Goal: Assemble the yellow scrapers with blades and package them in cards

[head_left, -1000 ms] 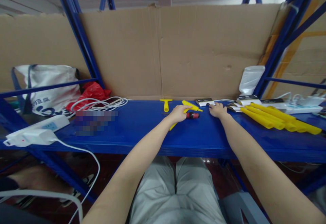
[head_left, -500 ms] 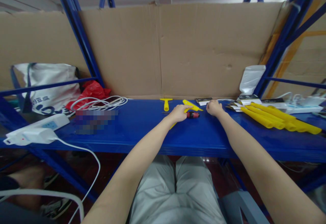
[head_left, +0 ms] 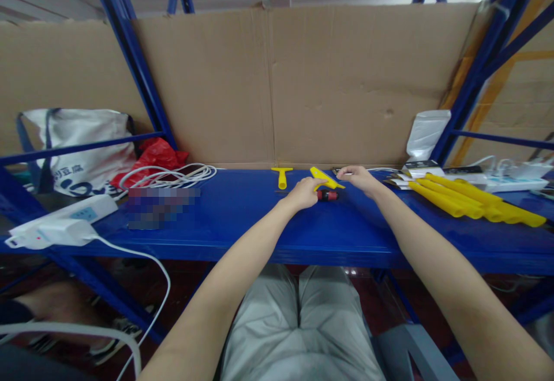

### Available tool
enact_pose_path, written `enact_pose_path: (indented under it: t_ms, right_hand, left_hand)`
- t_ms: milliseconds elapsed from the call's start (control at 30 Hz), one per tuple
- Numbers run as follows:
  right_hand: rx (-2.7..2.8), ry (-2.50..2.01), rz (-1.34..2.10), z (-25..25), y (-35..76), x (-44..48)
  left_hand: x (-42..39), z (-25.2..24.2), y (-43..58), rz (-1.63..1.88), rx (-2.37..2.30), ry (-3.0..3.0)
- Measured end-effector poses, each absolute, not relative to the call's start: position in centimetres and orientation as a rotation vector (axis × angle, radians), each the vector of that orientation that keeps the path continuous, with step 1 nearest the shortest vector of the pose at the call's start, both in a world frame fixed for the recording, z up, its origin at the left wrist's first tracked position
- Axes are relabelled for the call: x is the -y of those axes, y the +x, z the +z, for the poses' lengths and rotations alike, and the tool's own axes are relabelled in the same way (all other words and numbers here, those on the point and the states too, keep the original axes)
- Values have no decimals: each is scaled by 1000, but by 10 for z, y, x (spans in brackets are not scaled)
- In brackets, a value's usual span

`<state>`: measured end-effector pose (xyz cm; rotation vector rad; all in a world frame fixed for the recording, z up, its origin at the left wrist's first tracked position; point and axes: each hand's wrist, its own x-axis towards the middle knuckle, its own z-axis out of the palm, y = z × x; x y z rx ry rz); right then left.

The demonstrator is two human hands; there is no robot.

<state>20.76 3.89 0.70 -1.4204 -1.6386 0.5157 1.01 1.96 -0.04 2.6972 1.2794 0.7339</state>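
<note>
My left hand (head_left: 305, 193) is closed around a yellow T-shaped scraper (head_left: 324, 179), its wide head pointing up and to the right. Under that hand lies a screwdriver with a red and black handle (head_left: 328, 195). My right hand (head_left: 358, 179) is just right of the scraper head, thumb and fingers drawn together; anything between them is too small to make out. Behind its fingertips, a small flat box (head_left: 335, 170) is mostly hidden. A second yellow T-shaped scraper (head_left: 282, 178) lies on the blue shelf (head_left: 337, 231), toward the back.
Several yellow handles (head_left: 467, 196) lie in a pile at the right, beside small boxes (head_left: 422, 168) and a clear plastic bag (head_left: 428, 133). At left are a white power strip (head_left: 64, 222), coiled white cable (head_left: 182, 176), red bag (head_left: 156, 156) and cloth bag (head_left: 90, 150). Cardboard (head_left: 208, 86) stands behind.
My right hand has moved slightly left and up from beside the small flat box, toward the scraper head. My left hand stays on the scraper. A person's foot at lower left has shifted right.
</note>
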Motion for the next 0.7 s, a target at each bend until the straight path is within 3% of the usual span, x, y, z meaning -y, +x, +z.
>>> enact_pose_path:
  t_ms: [200,700]
  right_hand:
    - [1682,-1281,662,10,188,-28]
    - [1814,-1346,483,15,185,-21]
  left_hand:
    - [-15,-2,11,701,-1301,2767]
    - [-16,-4,10,692,-1294,2811]
